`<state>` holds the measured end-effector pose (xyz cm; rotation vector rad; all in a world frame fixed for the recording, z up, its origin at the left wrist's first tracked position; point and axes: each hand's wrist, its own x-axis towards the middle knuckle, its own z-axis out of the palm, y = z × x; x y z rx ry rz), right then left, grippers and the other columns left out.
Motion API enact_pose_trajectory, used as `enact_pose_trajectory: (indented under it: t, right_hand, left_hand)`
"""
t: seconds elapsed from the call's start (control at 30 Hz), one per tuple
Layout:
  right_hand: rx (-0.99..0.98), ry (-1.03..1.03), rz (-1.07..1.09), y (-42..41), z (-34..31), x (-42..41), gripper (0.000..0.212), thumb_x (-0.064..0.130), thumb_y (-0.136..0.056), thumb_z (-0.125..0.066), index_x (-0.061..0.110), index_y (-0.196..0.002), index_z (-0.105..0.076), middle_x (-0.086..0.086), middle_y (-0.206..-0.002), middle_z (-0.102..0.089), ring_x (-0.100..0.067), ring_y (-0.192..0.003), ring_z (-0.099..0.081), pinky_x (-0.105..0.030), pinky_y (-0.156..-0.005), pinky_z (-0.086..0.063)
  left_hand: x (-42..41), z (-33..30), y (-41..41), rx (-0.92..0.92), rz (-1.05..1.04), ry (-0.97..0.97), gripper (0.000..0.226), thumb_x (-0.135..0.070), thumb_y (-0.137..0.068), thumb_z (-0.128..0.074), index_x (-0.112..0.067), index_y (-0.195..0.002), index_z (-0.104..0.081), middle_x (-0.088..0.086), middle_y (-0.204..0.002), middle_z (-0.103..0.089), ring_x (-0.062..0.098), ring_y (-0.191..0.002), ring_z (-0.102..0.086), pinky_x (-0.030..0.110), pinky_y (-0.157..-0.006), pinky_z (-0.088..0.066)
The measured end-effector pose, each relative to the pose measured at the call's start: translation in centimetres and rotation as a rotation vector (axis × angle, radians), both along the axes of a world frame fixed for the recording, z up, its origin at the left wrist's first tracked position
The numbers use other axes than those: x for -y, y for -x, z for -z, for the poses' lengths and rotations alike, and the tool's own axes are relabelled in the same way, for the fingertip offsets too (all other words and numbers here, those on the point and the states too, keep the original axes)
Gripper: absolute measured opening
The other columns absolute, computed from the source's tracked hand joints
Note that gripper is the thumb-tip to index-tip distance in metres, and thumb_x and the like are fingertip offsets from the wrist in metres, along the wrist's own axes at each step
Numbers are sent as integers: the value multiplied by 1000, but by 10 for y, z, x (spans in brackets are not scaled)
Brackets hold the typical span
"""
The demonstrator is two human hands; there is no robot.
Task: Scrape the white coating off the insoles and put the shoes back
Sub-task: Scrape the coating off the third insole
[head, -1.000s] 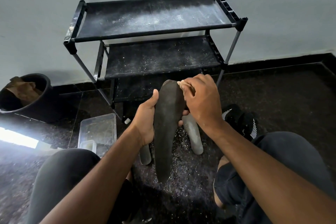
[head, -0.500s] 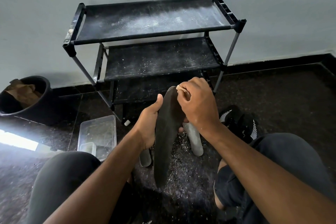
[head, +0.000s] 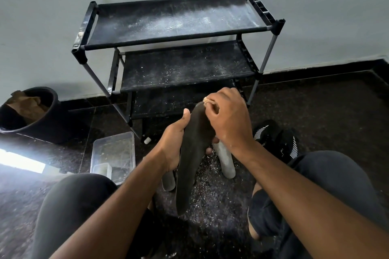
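Observation:
My left hand [head: 174, 143] grips a long dark insole [head: 189, 166] around its middle and holds it upright over the floor. My right hand [head: 228, 121] sits at the insole's top end, fingers curled on a small pale scraping piece [head: 207, 100] pressed against it. Two greyish-white insoles [head: 225, 160] [head: 168, 181] lie on the floor behind the held one, partly hidden by it. A black shoe with white stripes [head: 275, 139] rests on the floor to the right of my right wrist. White flakes [head: 212, 193] are scattered on the dark floor below.
A black three-tier shoe rack [head: 179, 27], dusted white, stands against the wall ahead. A clear plastic tub [head: 113, 153] sits on the floor at the left, a dark round bin [head: 31, 115] with brown paper farther left. My knees frame the lower view.
My right hand has slid slightly along the insole's top end with the scraping piece. The left hand keeps its grip. The view has shifted a little.

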<state>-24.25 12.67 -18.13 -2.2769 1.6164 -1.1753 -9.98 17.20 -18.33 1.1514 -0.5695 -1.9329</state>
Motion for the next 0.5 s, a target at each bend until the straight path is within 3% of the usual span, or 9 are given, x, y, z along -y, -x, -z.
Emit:
enact_pose_trajectory:
  t: [0.1, 0.23, 0.37, 0.5]
  right_hand:
    - [64, -34, 7, 3, 0, 3, 10, 15, -92, -63, 11, -97, -71, 2, -91, -60, -17, -92, -53, -42, -79, -51]
    - [-47, -7, -187, -11, 0, -15, 12, 16, -96, -60, 13, -101, -70, 3, -95, -58, -14, -90, -52, -39, -79, -48]
    - [-49, 0, -53, -4, 0, -4, 12, 16, -94, -62, 14, -100, -72, 3, -93, -58, -16, -91, -53, -41, -79, -48]
    - [4, -31, -23, 0, -2, -1, 11, 14, -95, -62, 14, -99, -72, 3, -93, -57, -16, -91, -53, -42, -80, -49]
  left_hand:
    - [1, 0, 0, 0, -4, -4, 67, -59, -106, -31, -9, -133, -65, 21, -124, -71, 32, -93, -73, 47, -80, -58]
    - [1, 0, 1, 35, -11, -25, 61, -59, -107, -32, -14, -129, -67, 20, -122, -73, 32, -104, -73, 53, -91, -57]
    - [0, 1, 1, 37, -10, -17, 65, -59, -106, -32, -9, -129, -66, 21, -114, -74, 32, -92, -73, 47, -78, -59]
    - [2, 5, 0, 39, -20, -19, 66, -60, -106, -33, -8, -131, -66, 23, -117, -72, 33, -94, -72, 48, -82, -57]
